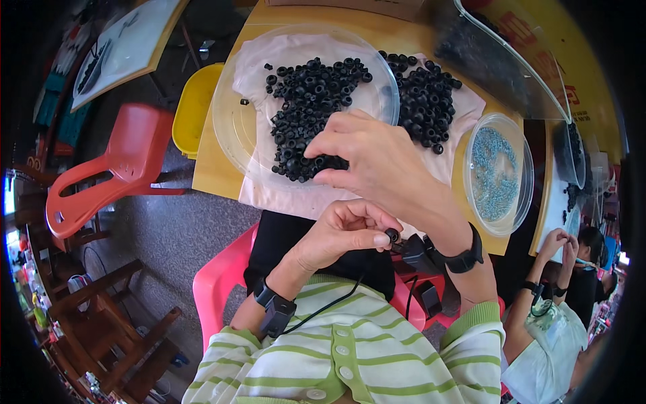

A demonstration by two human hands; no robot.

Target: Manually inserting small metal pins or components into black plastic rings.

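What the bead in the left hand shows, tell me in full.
The bead is small, black and rounded, with a hole showing; whether it is plastic or wood, I cannot tell. The left hand pinches it between thumb and fingertips, nearer the body than the black pile.

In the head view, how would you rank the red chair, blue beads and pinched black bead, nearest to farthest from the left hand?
1. Black bead: pinched in the left hand.
2. Blue beads: right, in the round container.
3. Red chair: far left.
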